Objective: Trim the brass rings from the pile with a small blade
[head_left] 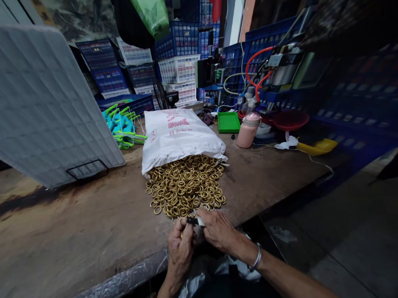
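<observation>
A heap of gold-coloured rings [184,185] spills from the mouth of a white sack [181,134] onto the table. Just in front of the heap, at the table's edge, both hands are close together. My right hand [219,230] is closed on a small piece [192,221], white at the right end and black at the left; its exact kind cannot be made out. The black end reaches the fingertips of my left hand [180,248]. That hand is closed, with a bit of gold showing between its fingers, apparently one of the rings.
A grey-white ribbed panel [46,99] stands tilted at the left. Behind it are green and blue plastic pieces [122,124]. A pink bottle [248,131], a green tray [228,122] and a yellow scoop [319,147] lie right of the sack. Stacked crates [181,70] fill the back.
</observation>
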{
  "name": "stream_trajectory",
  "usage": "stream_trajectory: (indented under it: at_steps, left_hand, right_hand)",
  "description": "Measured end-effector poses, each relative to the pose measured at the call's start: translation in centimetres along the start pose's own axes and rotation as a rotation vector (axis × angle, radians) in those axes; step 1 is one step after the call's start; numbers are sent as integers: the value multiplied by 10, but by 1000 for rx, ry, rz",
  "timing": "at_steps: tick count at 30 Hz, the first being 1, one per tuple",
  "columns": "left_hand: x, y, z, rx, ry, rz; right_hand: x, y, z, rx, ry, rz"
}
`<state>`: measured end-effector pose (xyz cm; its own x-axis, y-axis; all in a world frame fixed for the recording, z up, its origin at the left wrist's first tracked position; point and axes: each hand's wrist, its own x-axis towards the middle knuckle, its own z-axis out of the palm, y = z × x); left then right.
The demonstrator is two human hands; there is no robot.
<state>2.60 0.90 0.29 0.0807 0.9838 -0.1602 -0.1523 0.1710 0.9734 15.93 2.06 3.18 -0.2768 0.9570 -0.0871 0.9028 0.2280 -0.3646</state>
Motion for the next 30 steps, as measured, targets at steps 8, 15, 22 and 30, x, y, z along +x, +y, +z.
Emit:
stream_trajectory:
  at_steps: [8, 15, 22, 30]
  left_hand:
    - [-2, -1, 0, -33, -35, 9]
    - [-28, 10, 3, -47, -169, -132]
    - [-43, -40, -7, -165, -270, -554]
    - [-26, -93, -8, -284, -97, -800]
  right_hand:
    - [-2, 5, 5, 110, -15, -145]
    - [-3, 33, 7, -28, -10, 42]
    - [-49, 59, 32, 101, -42, -62]
    - [-93, 88, 99, 112, -307, 69]
